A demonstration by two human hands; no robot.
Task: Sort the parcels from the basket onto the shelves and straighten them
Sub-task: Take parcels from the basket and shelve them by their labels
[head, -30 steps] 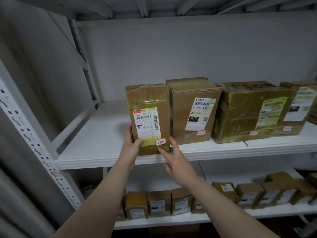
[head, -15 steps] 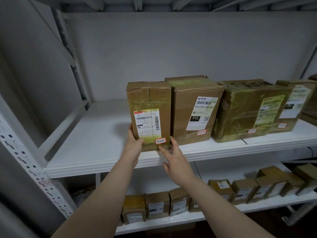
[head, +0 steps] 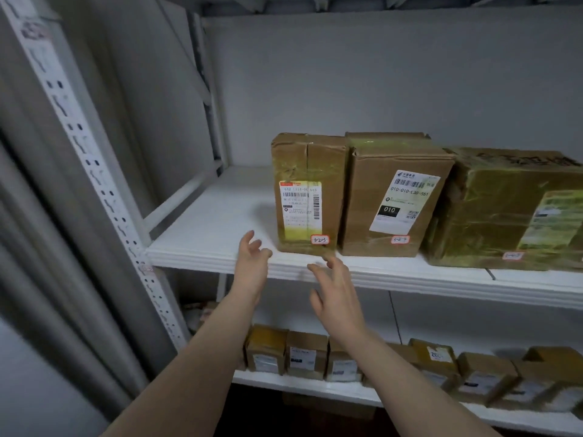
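Parcel [head: 307, 171] stands on the shelf [head: 220, 216]; left hand [head: 252, 266] and right hand [head: 337, 294] hover just in front of it, fingers loose, holding nothing.

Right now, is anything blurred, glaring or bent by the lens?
Head view: the right hand smears at its fingertips, the left hand less; head view: tape on the left box catches greenish glare; head view: the post slants with its holes smeared, and the lower parcels sit dim and soft.

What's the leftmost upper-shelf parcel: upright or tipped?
Upright. The parcel stands flat on the upper shelf, against the next box; left hand and right hand hold nothing.
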